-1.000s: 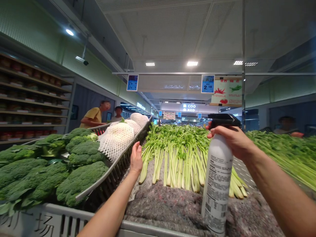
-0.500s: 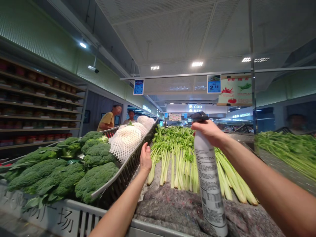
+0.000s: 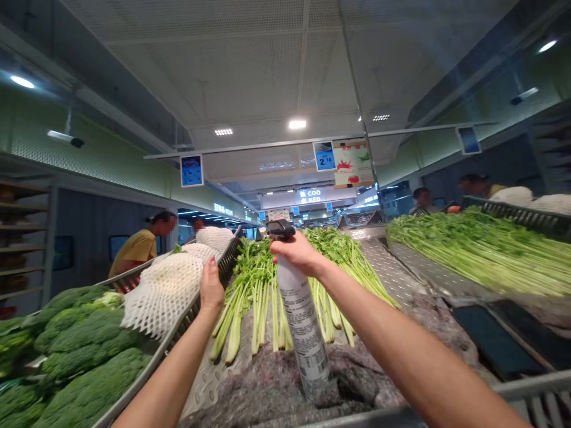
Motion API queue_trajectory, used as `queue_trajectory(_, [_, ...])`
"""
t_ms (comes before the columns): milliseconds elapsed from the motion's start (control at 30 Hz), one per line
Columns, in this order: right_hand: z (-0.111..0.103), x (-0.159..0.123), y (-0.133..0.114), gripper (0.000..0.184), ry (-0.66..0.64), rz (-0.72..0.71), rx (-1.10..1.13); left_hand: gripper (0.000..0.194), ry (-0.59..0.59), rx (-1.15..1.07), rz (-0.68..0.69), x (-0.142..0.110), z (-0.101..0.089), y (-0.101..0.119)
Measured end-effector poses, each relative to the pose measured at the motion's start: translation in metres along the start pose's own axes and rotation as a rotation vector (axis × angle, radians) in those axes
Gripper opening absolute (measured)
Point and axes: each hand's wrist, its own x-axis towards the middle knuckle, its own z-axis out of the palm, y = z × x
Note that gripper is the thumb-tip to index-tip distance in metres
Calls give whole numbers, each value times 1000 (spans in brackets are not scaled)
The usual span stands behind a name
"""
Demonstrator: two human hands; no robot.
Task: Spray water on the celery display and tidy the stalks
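Note:
My right hand (image 3: 294,252) is wrapped round the neck of a white spray bottle (image 3: 303,321), just under its black spray head (image 3: 281,228). The bottle stands nearly upright above grey felt cloth (image 3: 254,386); whether its base touches the cloth I cannot tell. Behind it, bunches of celery (image 3: 250,297) lie with leaves away from me and stalk ends towards me. My left hand (image 3: 211,286) is raised with its fingers stretched upward, nothing visible in it. It is beside the side wall of a black crate (image 3: 181,318) and the white foam-netted produce (image 3: 165,285).
Broccoli (image 3: 84,339) fills the left front. A mirror (image 3: 482,249) on the right reflects the celery. A dark flat panel (image 3: 495,342) lies at the lower right. A person in a yellow top (image 3: 134,249) stands beyond the crate. Price signs (image 3: 324,156) hang from a rail.
My view has swung to the right, so everything shifts left and more of the mirror shows. My right hand still grips the spray bottle; my left hand stays raised by the crate.

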Motion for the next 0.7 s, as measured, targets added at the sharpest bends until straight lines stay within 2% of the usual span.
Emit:
queue_trajectory(233, [9, 13, 15, 8, 51, 44, -96, 52, -42, 11, 38, 19, 24, 34])
queue_trajectory(433, [5, 21, 25, 9, 94, 88, -125, 55, -111, -113, 29, 9, 41, 69])
queue_trajectory(567, [13, 13, 22, 11, 67, 82, -113, 52, -121, -111, 4, 2, 35, 69])
queue_trajectory(700, [14, 0, 15, 17, 7, 49, -65, 50, -60, -70, 5, 7, 20, 56])
